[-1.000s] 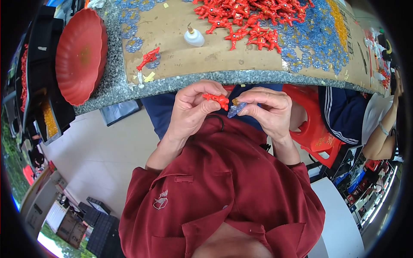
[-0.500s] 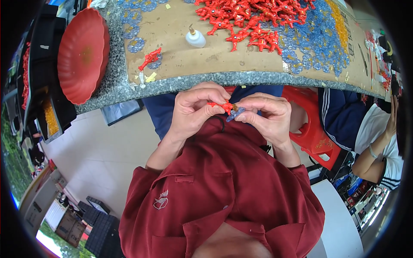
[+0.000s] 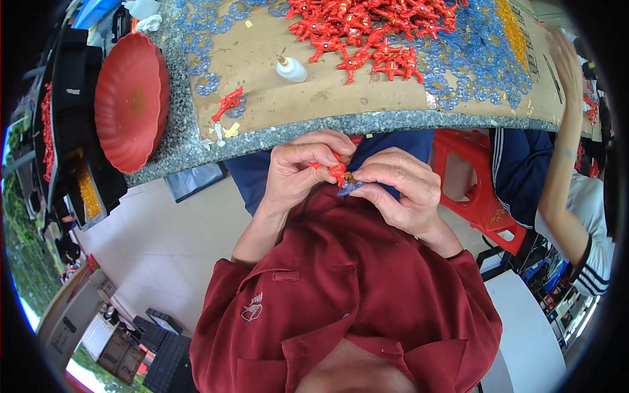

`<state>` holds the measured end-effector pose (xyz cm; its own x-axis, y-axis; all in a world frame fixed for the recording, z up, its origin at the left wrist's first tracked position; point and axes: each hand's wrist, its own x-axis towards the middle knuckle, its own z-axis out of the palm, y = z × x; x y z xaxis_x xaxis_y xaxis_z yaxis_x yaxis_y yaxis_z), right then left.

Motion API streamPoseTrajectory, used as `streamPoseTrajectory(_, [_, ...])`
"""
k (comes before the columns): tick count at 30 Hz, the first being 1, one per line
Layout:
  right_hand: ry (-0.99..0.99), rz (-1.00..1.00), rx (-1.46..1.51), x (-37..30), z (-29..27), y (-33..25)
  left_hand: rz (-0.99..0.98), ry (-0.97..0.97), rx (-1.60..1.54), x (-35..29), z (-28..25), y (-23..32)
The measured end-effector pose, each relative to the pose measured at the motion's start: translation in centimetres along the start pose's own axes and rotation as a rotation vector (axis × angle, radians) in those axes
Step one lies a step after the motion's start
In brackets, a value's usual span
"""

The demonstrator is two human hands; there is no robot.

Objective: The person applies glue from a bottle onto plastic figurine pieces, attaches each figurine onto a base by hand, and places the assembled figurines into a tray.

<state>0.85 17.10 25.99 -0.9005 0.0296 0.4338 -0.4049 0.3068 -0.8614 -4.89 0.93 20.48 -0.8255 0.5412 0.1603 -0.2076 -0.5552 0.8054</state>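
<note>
The bottle (image 3: 291, 70) is on the cardboard (image 3: 268, 99), the dish (image 3: 134, 101) left of it, the figure pile (image 3: 373, 29) behind-right, the left hand (image 3: 303, 167) and right hand (image 3: 407, 187) in front.

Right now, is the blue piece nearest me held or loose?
Held: the blue piece sits pinched at the tips of the right grip.

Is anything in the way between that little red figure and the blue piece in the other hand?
Nothing visible: the red figure in the left hand and the blue piece in the right hand are close together; whether they touch is too small to tell.
</note>
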Motion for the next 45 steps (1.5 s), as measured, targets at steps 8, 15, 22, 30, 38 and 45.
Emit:
streamPoseTrajectory(8, [-0.029, -0.1, -0.033, -0.4, 0.0, 0.6, 0.021, -0.134, 0.172, 0.6, -0.6, 0.9])
streamPoseTrajectory(15, [-0.051, -0.071, 0.045, -0.7, -0.3, 1.5, 0.053, -0.179, 0.452, 1.2, 0.0, 2.1])
streamPoseTrajectory(22, [-0.06, -0.043, 0.11, -0.2, 0.2, 2.2, 0.05, -0.152, 0.547, 1.2, -0.2, 3.0])
streamPoseTrajectory(30, [-0.113, 0.089, 0.138, 1.6, 0.7, 1.4, 0.111, -0.102, 0.606, 1.1, -1.2, 8.3])
streamPoseTrajectory(38, [0.042, 0.209, -0.058, 2.9, 0.7, 2.6, 0.163, 0.621, 1.725, 4.7, -12.3, 19.8])
streamPoseTrajectory(45, [0.003, 0.145, -0.116, 4.8, 2.1, 2.3, 0.144, 0.431, 2.077, 7.5, -18.2, 20.3])
